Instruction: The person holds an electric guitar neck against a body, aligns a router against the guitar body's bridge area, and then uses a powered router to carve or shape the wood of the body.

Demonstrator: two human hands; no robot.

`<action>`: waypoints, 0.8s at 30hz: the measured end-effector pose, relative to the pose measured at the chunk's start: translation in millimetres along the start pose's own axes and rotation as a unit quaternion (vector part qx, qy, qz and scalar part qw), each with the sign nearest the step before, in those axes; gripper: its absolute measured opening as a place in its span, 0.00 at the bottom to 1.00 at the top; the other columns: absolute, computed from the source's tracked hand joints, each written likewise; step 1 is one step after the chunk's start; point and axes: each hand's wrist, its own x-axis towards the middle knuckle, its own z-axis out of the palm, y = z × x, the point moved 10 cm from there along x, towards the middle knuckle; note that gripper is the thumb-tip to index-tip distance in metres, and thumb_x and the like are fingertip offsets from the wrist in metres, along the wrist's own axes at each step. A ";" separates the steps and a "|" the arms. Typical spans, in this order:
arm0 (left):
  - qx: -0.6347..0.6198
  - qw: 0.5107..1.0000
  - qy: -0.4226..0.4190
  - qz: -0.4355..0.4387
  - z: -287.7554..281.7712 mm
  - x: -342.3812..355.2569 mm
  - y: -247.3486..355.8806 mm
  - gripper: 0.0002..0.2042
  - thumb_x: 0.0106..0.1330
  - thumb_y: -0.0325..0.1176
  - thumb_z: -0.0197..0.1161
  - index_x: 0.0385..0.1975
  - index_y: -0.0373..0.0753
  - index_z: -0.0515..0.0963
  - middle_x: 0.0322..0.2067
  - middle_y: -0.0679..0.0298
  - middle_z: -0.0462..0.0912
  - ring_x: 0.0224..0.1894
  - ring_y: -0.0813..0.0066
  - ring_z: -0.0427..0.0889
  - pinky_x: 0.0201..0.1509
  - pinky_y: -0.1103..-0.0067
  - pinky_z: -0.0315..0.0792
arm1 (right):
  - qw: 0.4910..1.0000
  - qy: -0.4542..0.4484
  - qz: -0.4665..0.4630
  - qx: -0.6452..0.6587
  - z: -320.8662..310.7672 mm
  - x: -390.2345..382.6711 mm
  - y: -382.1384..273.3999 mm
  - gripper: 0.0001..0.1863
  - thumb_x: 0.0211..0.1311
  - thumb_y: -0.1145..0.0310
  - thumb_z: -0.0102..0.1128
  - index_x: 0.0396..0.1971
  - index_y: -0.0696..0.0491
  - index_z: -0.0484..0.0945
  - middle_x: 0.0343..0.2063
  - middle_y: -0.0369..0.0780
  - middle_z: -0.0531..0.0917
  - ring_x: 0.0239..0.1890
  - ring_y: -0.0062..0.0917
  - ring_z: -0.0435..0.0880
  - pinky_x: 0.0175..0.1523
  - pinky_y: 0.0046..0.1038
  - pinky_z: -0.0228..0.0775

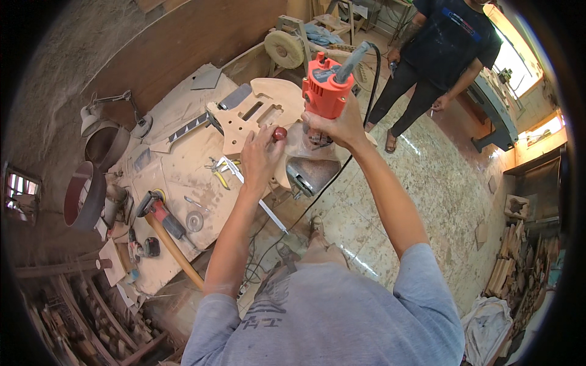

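In a woodworking shop, a person's right hand (342, 126) grasps an orange-red router (327, 91), its fingers wrapped about the housing, while the left hand (259, 157) has its fingers closed on a dark red knob (279, 133) at the tool's side. The router stands by the right-hand side of a pale, unfinished electric guitar body (237, 135), near the edge of the table (177, 183). A caliper (264, 204) passes under the left forearm and juts beyond the table's near edge, with yellow-handled pliers (220, 176) just beside it. A power cable (339, 173) trails past the right forearm. To the right, bare floor (421, 201) leaves open room; a co-worker (448, 49) stands beyond the router, well apart from the hands
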 end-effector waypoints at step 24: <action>0.018 0.999 0.022 -0.028 8.3 -0.7 -7.5 0.21 0.63 0.43 0.74 0.55 0.45 0.87 0.56 0.44 0.86 0.57 0.44 0.85 0.71 0.59 0.70 | 0.999 0.001 -0.034 -0.005 -7.8 7.5 -10.5 0.34 0.47 0.58 0.82 0.55 0.54 0.77 0.41 0.33 0.86 0.43 0.22 0.84 0.53 0.29 0.78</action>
